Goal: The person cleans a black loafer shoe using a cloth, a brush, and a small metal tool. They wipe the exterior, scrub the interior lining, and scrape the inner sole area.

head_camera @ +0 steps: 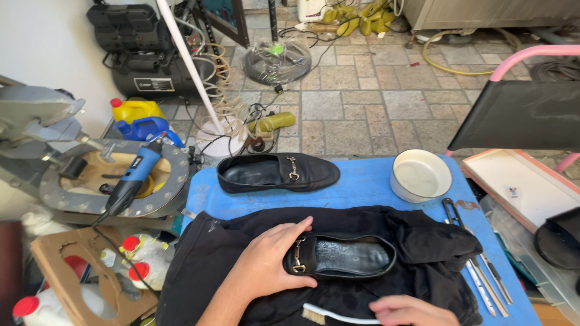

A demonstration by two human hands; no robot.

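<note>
I see my left hand (pixel 269 265) low in the centre of the frame, fingers and thumb curled round the toe end of a black leather loafer with a gold metal bar across its top (pixel 339 256), so the hand has a firm hold on it. That shoe lies on its sole on a crumpled black cloth (pixel 423 241) spread over the near part of the blue work table (pixel 362 187). My right hand (pixel 408 311) sits at the bottom edge, right of centre, its fingers resting on the white handle of a small bristle brush (pixel 338 316); I think it is loosely closed on the handle, but the frame cuts it off and I cannot tell.

A second matching black loafer (pixel 278 172) lies bare on the table above the cloth, well apart from the first. A round white bowl (pixel 421 175) stands to the right of it. Several thin metal tools (pixel 480 268) lie along the table's right edge, just beside the cloth.
</note>
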